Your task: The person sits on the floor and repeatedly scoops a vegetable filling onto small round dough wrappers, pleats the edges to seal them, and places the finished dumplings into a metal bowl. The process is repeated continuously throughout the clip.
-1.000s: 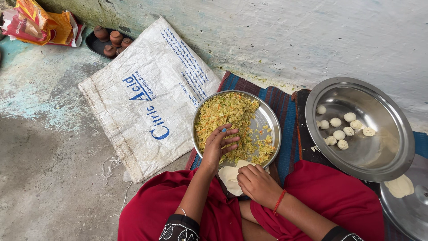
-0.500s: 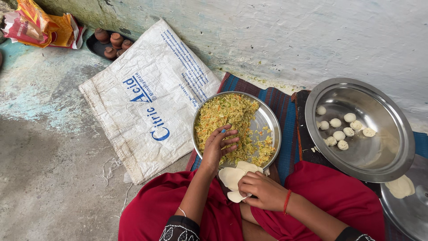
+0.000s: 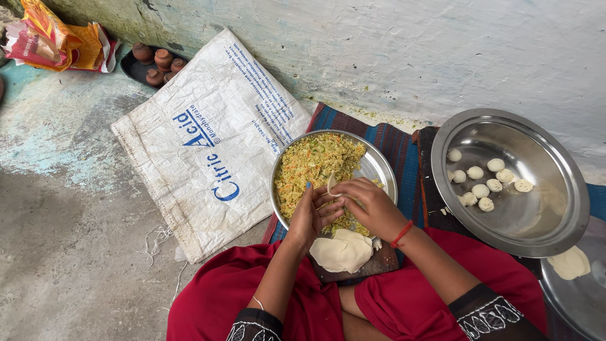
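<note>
A round steel plate [image 3: 382, 167] holds a heap of yellow chopped filling [image 3: 312, 167]. Both hands meet over its near side. My left hand [image 3: 312, 215] cups a thin dough round [image 3: 330, 184], and my right hand [image 3: 366, 205], with a red thread at the wrist, pinches the same round from the right. Below the hands, flat dough rounds [image 3: 342, 251] lie stacked on a small dark board [image 3: 374, 265] between my knees, which are covered in red cloth.
A large steel bowl [image 3: 549, 221] at right holds several small dough balls [image 3: 483, 189]. Another steel plate [image 3: 584, 293] with a dough disc sits at the lower right. A white woven sack [image 3: 202, 139] lies on the floor at left, clay pots [image 3: 158, 63] and bright wrappers [image 3: 53, 38] beyond.
My right hand has lifted a dough round from the stack up to the plate, and my left hand has come off the filling to hold it too.
</note>
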